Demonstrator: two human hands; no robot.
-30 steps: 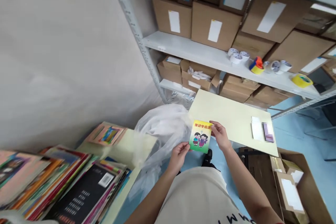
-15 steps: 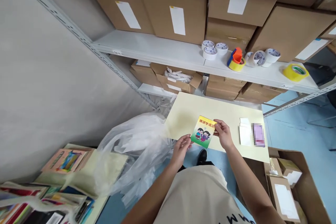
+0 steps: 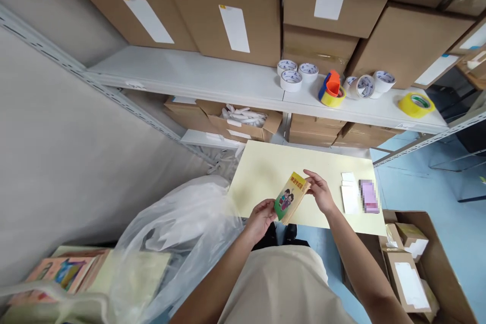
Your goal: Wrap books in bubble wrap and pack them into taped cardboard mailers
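Far left, low: books, a flat stack with one bright cover showing; I cannot count them.
Next: one clear plastic bag, crumpled, lying over part of the books and touching the left edge of the worktop.
Centre: left hand, grip pinching the lower edge of one booklet. The booklet is tilted and held above the near edge of the worktop, between both hands.
Right hand, grip pinching the booklet's upper right corner.
Nothing lies between my view and the booklet.
On the worktop, right of the hands: white cards, two as far as I can tell, with one blurred purple item just beside them.
Shelf behind: I count three white tape rolls, one orange dispenser, three more white rolls, and one yellow roll at the far end.
Under the shelf: one open box of white pieces.
Floor, far right: one open carton holding smaller boxes.
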